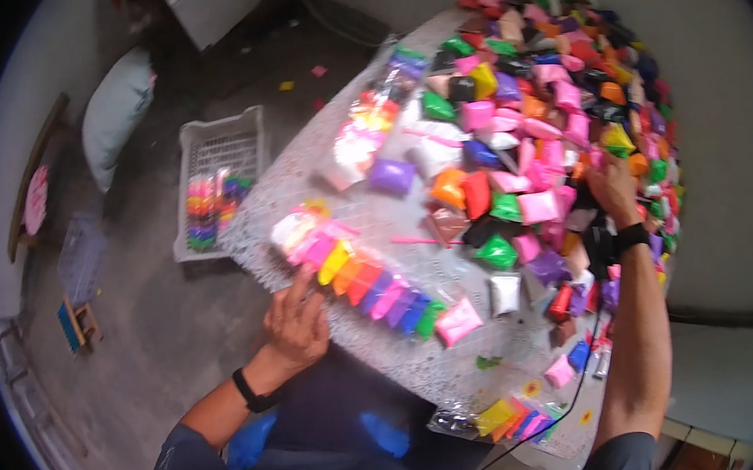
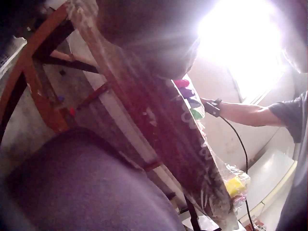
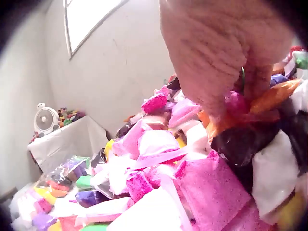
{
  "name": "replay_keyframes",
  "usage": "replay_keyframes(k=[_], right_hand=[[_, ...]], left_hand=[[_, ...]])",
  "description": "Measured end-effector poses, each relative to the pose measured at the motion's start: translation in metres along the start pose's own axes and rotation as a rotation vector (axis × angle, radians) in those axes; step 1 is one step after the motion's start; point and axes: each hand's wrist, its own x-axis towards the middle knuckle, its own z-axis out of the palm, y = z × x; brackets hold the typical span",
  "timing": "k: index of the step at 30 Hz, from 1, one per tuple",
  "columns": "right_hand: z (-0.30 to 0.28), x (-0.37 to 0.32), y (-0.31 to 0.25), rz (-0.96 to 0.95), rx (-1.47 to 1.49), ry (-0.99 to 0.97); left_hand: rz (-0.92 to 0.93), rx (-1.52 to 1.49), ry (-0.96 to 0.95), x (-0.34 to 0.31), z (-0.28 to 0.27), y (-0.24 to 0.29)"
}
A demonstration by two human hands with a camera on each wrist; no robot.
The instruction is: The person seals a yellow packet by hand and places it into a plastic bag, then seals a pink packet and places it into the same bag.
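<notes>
Reaching into the packet heap [image 1: 546, 124] at upper right, the right hand [image 1: 615, 190] hides its fingertips, so I cannot tell whether its grip holds anything; the left hand [image 1: 298, 323], grip released, touches the packet row [image 1: 371, 287] at centre, perhaps steadying it on the worktop [image 1: 256, 210]. Packets fill part of the crate [image 1: 185, 171], farther left.

Head looking down on table [image 1: 423, 366], left wrist low beside it, right wrist close to packets [image 3: 211, 187]

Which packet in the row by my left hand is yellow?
The yellow packet lies between a pink packet and an orange packet, just beyond your left hand; none of the others there is yellow.
</notes>
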Motion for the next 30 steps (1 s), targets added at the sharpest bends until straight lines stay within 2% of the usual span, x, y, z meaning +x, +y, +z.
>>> replay_keyframes(k=[2, 4, 6, 8, 12, 14, 15, 18, 23, 30], right_hand=[[0.010, -0.004, 0.013, 0.018, 0.011, 0.071], [-0.002, -0.007, 0.010, 0.137, 0.114, -0.079], [-0.003, -0.014, 0.016, 0.121, 0.157, -0.031], [-0.015, -0.026, 0.006, 0.107, 0.415, -0.060], [-0.034, -0.039, -0.002, 0.157, 0.491, -0.119], [-0.038, -0.044, -0.005, 0.157, 0.714, -0.139], [-0.041, -0.047, -0.005, 0.157, 0.709, -0.136], [-0.048, -0.055, -0.009, 0.264, 0.877, -0.216], [-0.075, -0.070, -0.033, 0.307, 0.939, -0.381], [-0.092, -0.106, -0.077, 0.191, 0.967, -0.375]], left_hand=[[-0.014, -0.024, -0.015, 0.002, -0.002, 0.003], [-0.002, -0.041, -0.012, 0.003, -0.003, 0.005], [-0.005, 0.006, 0.013, 0.003, -0.001, 0.005], [0.015, 0.002, 0.026, 0.004, 0.000, 0.006], [-0.018, 0.005, 0.009, 0.000, 0.002, 0.007], [0.008, 0.021, 0.027, 0.004, -0.001, 0.008], [0.009, 0.017, 0.030, 0.003, 0.000, 0.008], [-0.006, 0.012, 0.012, 0.002, 0.000, 0.007], [0.024, 0.008, 0.032, 0.005, -0.003, 0.007], [-0.011, -0.041, 0.046, 0.010, -0.011, 0.010]])
